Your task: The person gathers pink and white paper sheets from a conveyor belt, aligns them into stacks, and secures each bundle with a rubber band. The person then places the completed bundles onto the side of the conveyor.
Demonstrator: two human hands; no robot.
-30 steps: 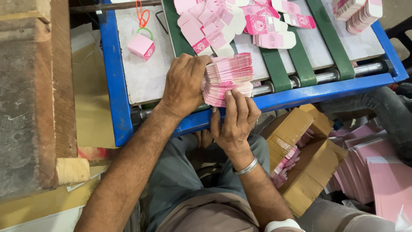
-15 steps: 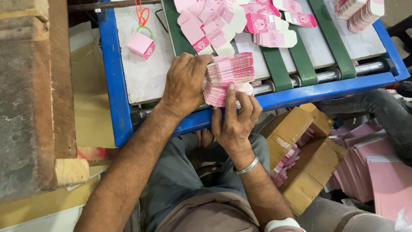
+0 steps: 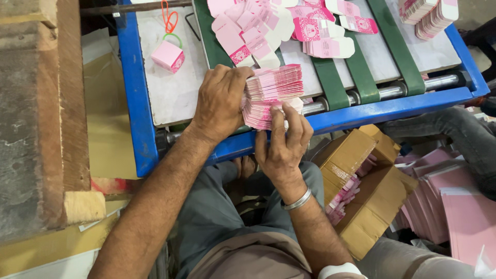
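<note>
pink carton stack (image 3: 273, 93) btwn both hands' fingers (image 3: 289, 121)

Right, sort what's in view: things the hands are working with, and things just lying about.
In hand:
left hand
right hand
stack of pink cards

Lying about:
small pink box
loose pink cards on the green belts
cardboard boxes
pink sheets

Matt pink card blanks (image 3: 273, 95), glossy blue painted metal frame (image 3: 135, 98) (chipped), shiny steel bangle (image 3: 298, 201), rough wooden block (image 3: 41, 113)
</note>
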